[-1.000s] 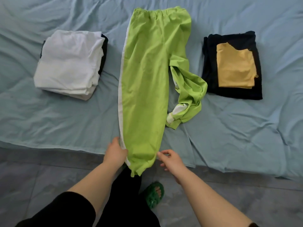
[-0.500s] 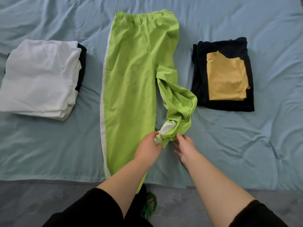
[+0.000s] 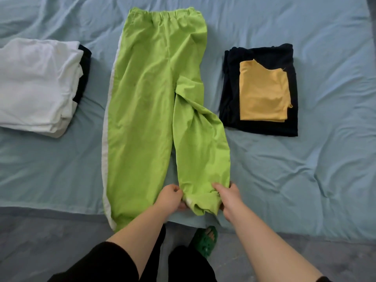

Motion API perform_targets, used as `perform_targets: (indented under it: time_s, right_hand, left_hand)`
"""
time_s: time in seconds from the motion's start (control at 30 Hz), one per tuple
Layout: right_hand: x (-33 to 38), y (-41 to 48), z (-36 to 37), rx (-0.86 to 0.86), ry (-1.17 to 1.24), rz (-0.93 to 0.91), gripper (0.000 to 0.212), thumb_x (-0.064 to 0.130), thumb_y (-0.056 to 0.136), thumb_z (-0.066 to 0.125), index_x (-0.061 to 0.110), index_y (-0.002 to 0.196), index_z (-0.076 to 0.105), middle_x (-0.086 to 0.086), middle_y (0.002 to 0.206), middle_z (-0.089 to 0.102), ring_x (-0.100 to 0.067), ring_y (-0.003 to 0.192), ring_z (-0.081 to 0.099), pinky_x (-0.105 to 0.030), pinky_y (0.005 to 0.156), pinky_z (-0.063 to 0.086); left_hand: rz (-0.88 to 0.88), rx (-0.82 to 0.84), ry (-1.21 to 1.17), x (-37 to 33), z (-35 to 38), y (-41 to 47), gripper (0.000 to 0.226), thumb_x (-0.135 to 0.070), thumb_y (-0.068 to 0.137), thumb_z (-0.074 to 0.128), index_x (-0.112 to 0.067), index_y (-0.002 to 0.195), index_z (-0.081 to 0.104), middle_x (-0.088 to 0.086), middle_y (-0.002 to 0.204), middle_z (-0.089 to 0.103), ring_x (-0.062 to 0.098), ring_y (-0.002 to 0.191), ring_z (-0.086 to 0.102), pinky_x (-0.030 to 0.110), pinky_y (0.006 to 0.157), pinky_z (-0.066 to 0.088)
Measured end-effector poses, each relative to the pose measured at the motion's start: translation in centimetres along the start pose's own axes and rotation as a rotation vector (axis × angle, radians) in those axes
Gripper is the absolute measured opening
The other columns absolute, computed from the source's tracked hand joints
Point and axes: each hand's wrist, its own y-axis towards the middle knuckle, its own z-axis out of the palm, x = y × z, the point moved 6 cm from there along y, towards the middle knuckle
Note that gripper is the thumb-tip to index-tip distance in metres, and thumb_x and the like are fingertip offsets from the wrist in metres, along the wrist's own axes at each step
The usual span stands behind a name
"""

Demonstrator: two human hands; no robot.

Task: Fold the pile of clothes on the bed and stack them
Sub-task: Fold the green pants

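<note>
Trousers: one pair, and here it is: lime green trousers [image 3: 146, 110] laid flat down the middle of the bed, waistband [image 3: 164, 16] at the far end, legs running toward the near edge.
Legs: two. The left one lies smooth and straight, its hem hanging past the bed edge. The right one is rumpled and twisted near the crotch, its cuff [image 3: 203, 208] bunched.
Left hand: the left hand [image 3: 169, 199] pinches the cuff's left side, fingers curled into the cloth.
Right hand: the right hand [image 3: 228, 197] grips the cuff's right side, thumb on top.
Stripe: one white stripe [image 3: 107, 127] down the left leg's outer seam.
Folded piles: two, one on each side of the trousers, neither touching them.
Left pile: a white stack [image 3: 38, 86], soft with rounded corners, its layers too close to count. One dark garment [image 3: 84, 74] peeks out along its right edge.
Right pile: one black garment [image 3: 258, 127] folded to a rough rectangle, with one smaller yellow garment [image 3: 263, 94] lying on top.
Fabric: the trousers look thin and finely creased, and the waistband is gathered.
Sheet: a pale blue sheet [image 3: 305, 180], wrinkled all over.
Below: a grey floor [image 3: 40, 241] and one green sandal [image 3: 207, 243] with holes.
</note>
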Motion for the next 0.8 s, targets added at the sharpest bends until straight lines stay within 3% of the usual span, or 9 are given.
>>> perform_targets:
  time_s: [0.17, 0.27, 0.37, 0.43, 0.53, 0.63, 0.7, 0.77, 0.8]
  right_hand:
    - [-2.3, -1.9, -4.7, 0.102, -0.113, 0.003, 0.023, 0.008, 0.088, 0.066, 0.005, 0.11, 0.06, -0.016, 0.107, 0.068, -0.029, 0.093, 0.065, -0.038, 0.083, 0.053]
    - [-1.0, -3.3, -6.5, 0.06, -0.502, -0.333, 0.023, 0.003, 0.089, 0.061, 0.004, 0.112, 0.06, -0.018, 0.111, 0.067, -0.027, 0.095, 0.063, -0.03, 0.077, 0.047]
    - [0.9, -6.4, -6.7, -0.039, -0.864, -0.689, 0.049, 0.008, 0.086, 0.056, 0.014, 0.134, 0.052, -0.009, 0.122, 0.059, -0.03, 0.109, 0.058, -0.037, 0.087, 0.047]
    - [1.0, -8.6, -5.6, 0.074, -0.977, -0.842, 0.054, 0.014, 0.086, 0.056, 0.023, 0.139, 0.047, -0.003, 0.122, 0.055, -0.025, 0.108, 0.057, -0.037, 0.086, 0.047]
    - [-0.6, -10.3, -3.6, 0.392, -1.02, -0.806, 0.054, 0.02, 0.09, 0.057, 0.019, 0.142, 0.043, -0.001, 0.131, 0.055, -0.021, 0.118, 0.055, -0.035, 0.097, 0.045]
    - [-0.7, -10.4, -3.4, 0.516, -0.793, -0.729, 0.025, 0.024, 0.089, 0.064, 0.02, 0.114, 0.067, 0.003, 0.096, 0.07, -0.01, 0.09, 0.063, -0.03, 0.08, 0.049]
    - [0.9, -9.1, -5.2, 0.333, -0.465, -0.655, 0.012, 0.021, 0.09, 0.065, 0.024, 0.08, 0.072, 0.011, 0.073, 0.068, -0.003, 0.072, 0.059, -0.022, 0.067, 0.046]
    - [2.1, -7.3, -7.3, 0.118, -0.22, -0.521, 0.003, 0.026, 0.092, 0.063, 0.025, 0.092, 0.066, 0.007, 0.091, 0.069, -0.009, 0.086, 0.059, -0.019, 0.072, 0.044]
    - [2.1, -6.4, -7.3, 0.116, -0.168, -0.384, 0.02, 0.033, 0.092, 0.061, 0.025, 0.111, 0.06, 0.002, 0.11, 0.065, -0.013, 0.099, 0.058, -0.022, 0.081, 0.043]
  left_hand:
    - [-0.104, 0.052, -0.263, 4.6, 4.4, -3.3, 0.021, -0.007, 0.099, 0.041, -0.002, 0.098, 0.061, 0.019, 0.093, 0.067, 0.029, 0.084, 0.066, 0.034, 0.075, 0.059]
    - [0.003, -0.141, -0.176, 4.4, 4.3, -4.5, 0.009, -0.007, 0.093, 0.053, -0.01, 0.097, 0.06, 0.013, 0.099, 0.066, 0.022, 0.087, 0.062, 0.032, 0.079, 0.05]
    - [0.112, -0.196, -0.382, 2.4, 4.6, -6.4, 0.044, -0.033, 0.086, 0.07, -0.017, 0.123, 0.052, -0.002, 0.121, 0.057, 0.015, 0.112, 0.055, 0.033, 0.098, 0.043]
    - [0.102, 0.001, -0.569, 0.4, 6.3, -7.4, 0.064, -0.064, 0.071, 0.066, -0.024, 0.12, 0.055, -0.01, 0.12, 0.061, 0.009, 0.111, 0.059, 0.032, 0.093, 0.045]
    - [0.038, 0.168, -0.733, -1.7, 8.8, -8.4, 0.051, -0.056, 0.079, 0.065, -0.017, 0.112, 0.064, 0.002, 0.102, 0.074, 0.016, 0.092, 0.071, 0.029, 0.073, 0.054]
    - [-0.016, 0.016, -0.772, -1.3, 8.7, -7.9, 0.028, -0.02, 0.093, 0.061, -0.002, 0.114, 0.061, 0.016, 0.093, 0.07, 0.029, 0.083, 0.067, 0.042, 0.081, 0.054]
    - [-0.026, 0.047, -0.827, -0.7, 8.3, -7.9, 0.026, -0.012, 0.099, 0.051, 0.0, 0.12, 0.058, 0.018, 0.098, 0.069, 0.03, 0.085, 0.066, 0.043, 0.082, 0.053]
    - [-0.038, 0.111, -0.86, -0.3, 7.8, -8.2, 0.026, -0.013, 0.1, 0.048, -0.004, 0.122, 0.058, 0.017, 0.105, 0.071, 0.029, 0.09, 0.068, 0.04, 0.081, 0.054]
    - [-0.041, 0.128, -0.861, -0.3, 7.6, -8.5, 0.026, -0.015, 0.1, 0.049, -0.006, 0.122, 0.059, 0.016, 0.108, 0.071, 0.028, 0.092, 0.068, 0.039, 0.079, 0.055]
